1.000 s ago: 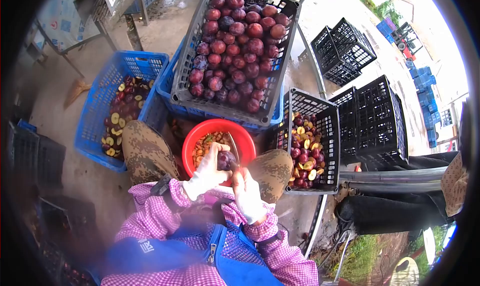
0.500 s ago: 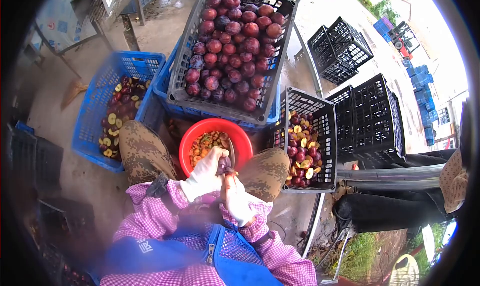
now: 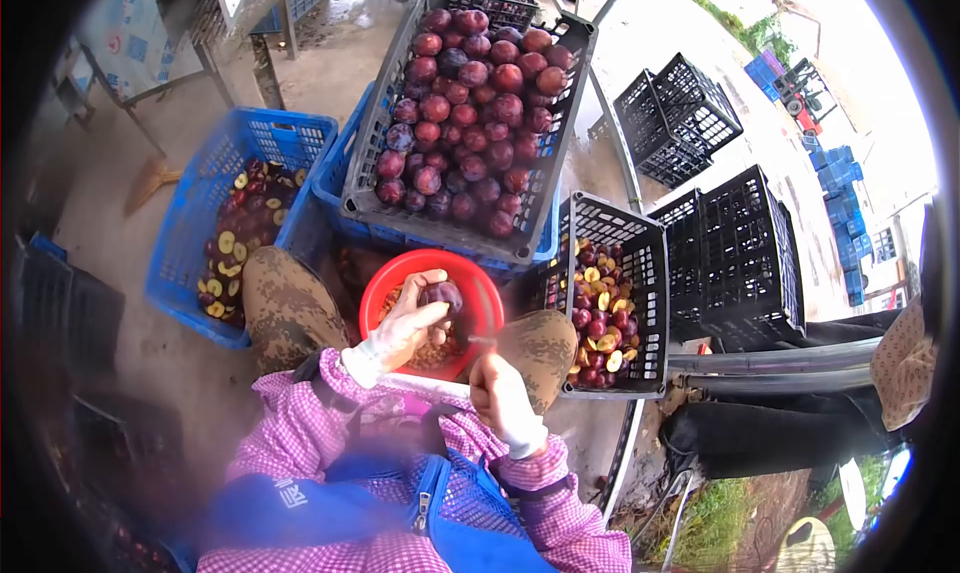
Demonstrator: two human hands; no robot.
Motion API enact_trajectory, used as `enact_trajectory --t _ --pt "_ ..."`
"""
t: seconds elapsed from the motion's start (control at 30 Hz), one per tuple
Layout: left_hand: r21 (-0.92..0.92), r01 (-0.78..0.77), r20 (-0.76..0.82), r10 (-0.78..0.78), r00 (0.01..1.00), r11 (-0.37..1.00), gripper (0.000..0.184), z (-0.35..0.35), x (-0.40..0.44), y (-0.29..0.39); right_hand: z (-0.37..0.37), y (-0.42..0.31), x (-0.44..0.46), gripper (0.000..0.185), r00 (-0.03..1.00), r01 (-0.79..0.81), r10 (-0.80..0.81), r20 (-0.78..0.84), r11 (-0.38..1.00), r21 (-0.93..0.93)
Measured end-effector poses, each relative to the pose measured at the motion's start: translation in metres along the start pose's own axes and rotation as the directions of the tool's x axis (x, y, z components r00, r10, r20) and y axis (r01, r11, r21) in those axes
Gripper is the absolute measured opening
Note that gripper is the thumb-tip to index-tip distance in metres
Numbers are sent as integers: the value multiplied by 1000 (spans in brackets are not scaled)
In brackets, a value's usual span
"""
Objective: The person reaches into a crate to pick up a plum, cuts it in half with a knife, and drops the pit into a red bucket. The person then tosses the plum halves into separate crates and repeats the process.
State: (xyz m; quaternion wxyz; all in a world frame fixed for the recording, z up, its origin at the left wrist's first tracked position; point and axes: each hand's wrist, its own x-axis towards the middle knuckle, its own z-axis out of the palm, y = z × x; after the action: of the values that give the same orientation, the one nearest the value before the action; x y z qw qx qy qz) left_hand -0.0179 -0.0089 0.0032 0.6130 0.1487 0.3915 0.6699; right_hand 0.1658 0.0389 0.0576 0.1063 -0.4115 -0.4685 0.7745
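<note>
My gloved left hand (image 3: 405, 325) holds a dark purple plum (image 3: 441, 296) between thumb and fingers above the red bowl (image 3: 489, 310). Pits and orange scraps (image 3: 432, 355) lie in the bowl, partly covered by the hand. To the right and lower, my gloved right hand (image 3: 503, 398) is closed around a small knife (image 3: 481, 341); its blade is blurred and points leftward, apart from the plum. Behind the bowl, a black crate (image 3: 352, 195) full of whole plums (image 3: 462, 113) rests on a blue crate.
Halved plums lie in a blue crate (image 3: 165, 263) at the left and a black crate (image 3: 660, 303) at the right. Empty black crates (image 3: 735, 243) stand farther right. A person's dark-clothed leg (image 3: 770, 438) is at the right edge, beside metal tubes (image 3: 790, 358).
My hands have come apart. The left has risen over the bowl with the plum, while the right has moved slightly right with the knife. The view has shifted slightly.
</note>
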Motion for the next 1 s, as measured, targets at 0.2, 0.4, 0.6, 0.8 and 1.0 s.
enact_trajectory --t 0.2,0.4,0.6,0.8,1.0 --pt "107 -224 23 223 975 969 57 -9 -6 -9 5 15 4 35 972 150 -228 -56 789 -595" --pt "202 -249 7 253 967 947 79 -5 -7 -5 5 17 5 36 971 153 -235 -43 751 -643" --pt "560 -279 45 307 951 780 86 -10 -12 -9 0 24 8 35 988 111 -152 5 697 -709" --pt "271 -139 -70 164 984 952 74 -15 -10 -22 0 45 17 28 967 177 -253 -18 724 -667" --pt "111 -193 -70 201 977 975 44 7 -6 -27 12 40 27 34 922 198 -378 -87 650 -734"
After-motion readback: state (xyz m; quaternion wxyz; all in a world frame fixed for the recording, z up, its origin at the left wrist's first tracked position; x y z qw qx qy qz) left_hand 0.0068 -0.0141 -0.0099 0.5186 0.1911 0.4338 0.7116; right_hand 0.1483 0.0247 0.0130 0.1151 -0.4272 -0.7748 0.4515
